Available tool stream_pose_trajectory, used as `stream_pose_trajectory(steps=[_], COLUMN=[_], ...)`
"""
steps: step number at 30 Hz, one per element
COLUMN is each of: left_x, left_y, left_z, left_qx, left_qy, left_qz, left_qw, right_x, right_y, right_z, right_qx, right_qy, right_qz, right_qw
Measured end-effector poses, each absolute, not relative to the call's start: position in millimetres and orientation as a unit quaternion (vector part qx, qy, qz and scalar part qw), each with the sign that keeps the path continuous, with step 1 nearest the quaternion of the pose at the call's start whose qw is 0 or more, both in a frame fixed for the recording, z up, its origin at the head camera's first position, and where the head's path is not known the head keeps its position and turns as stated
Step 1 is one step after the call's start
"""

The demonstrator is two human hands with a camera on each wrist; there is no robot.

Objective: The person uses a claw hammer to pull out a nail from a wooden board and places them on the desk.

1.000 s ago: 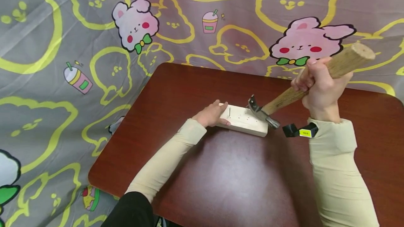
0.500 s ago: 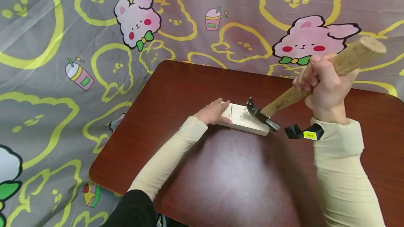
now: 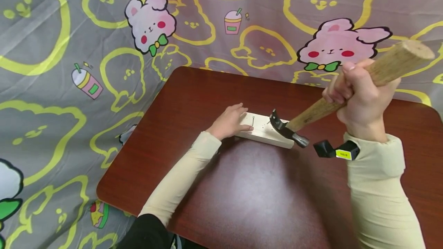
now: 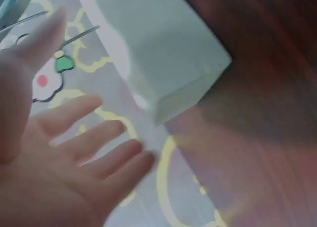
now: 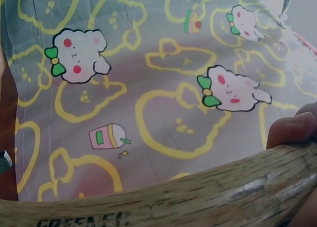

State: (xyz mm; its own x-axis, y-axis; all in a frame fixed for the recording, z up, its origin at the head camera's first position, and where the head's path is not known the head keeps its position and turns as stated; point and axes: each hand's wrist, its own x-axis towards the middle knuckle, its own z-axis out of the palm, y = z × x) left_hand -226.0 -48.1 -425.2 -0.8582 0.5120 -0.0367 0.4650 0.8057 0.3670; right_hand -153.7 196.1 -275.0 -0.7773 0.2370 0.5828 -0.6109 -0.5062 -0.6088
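My right hand grips the wooden handle of a claw hammer; its steel head hangs over the right part of a pale wooden block. In the right wrist view, the handle crosses the bottom with a finger over it. A nail stands upright in the block's left part. Another nail sits by the hammer's claw, partly hidden. My left hand is at the block's left end, and the left wrist view shows its fingers spread, apart from the block.
The block lies on a reddish-brown table with rounded corners. A patterned cloth hangs behind it and along its left side. Small dark holes or marks dot the block's top.
My left hand has loosened from the block's end and shifted slightly left. My right hand has drawn a little to the right with the hammer; the hammer head stays over the block.
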Motion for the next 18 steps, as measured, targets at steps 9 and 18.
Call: stream_pose_trajectory(steps=[9, 18], left_x=[-193.8, -175.1], left_y=[-45.9, -36.3], left_z=[-403.8, -402.2], left_qx=[0.336, 0.356], left_qy=[0.898, 0.883], left_qz=[0.274, 0.306], left_qw=[-0.071, -0.019], right_x=[-139.5, -120.3], right_y=[193.9, 186.3], right_z=[-268.8, -262.6], right_qx=[0.243, 0.285], right_qy=[-0.386, -0.345], right_qz=[0.865, 0.879], right_qw=[0.211, 0.167])
